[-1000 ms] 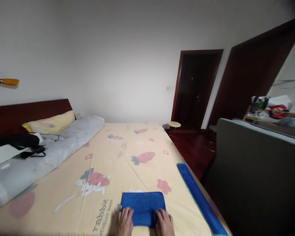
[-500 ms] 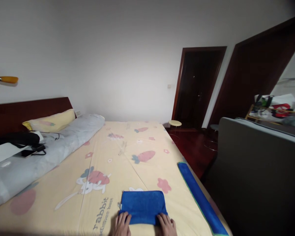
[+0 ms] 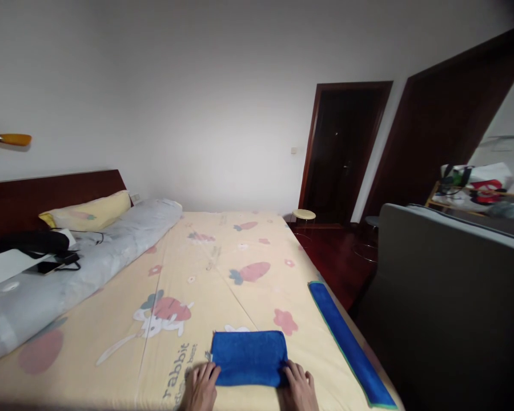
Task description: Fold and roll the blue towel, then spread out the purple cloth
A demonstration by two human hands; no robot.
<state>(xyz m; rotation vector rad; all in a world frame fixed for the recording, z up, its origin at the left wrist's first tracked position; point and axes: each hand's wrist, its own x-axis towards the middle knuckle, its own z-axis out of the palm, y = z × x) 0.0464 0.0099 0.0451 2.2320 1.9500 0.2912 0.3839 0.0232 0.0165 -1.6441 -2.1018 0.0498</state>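
Observation:
A folded blue towel (image 3: 249, 357) lies near the front edge of the bed (image 3: 197, 297), on a yellow sheet printed with strawberries and a rabbit. My left hand (image 3: 200, 387) rests at the towel's near left corner, fingers stretched flat and touching its edge. My right hand (image 3: 298, 387) lies at the near right corner, fingers spread flat against the towel's side. Neither hand holds anything.
A long blue strip of cloth (image 3: 349, 342) runs along the bed's right edge. A grey rolled quilt (image 3: 68, 274), a yellow pillow (image 3: 88, 211) and dark items lie at the left. A grey sofa back (image 3: 449, 285) stands right, with a small round stool (image 3: 304, 215) by the doorway.
Both hands have slid off the top of the towel toward me and outward, now lying at its near corners. The towel lies flatter.

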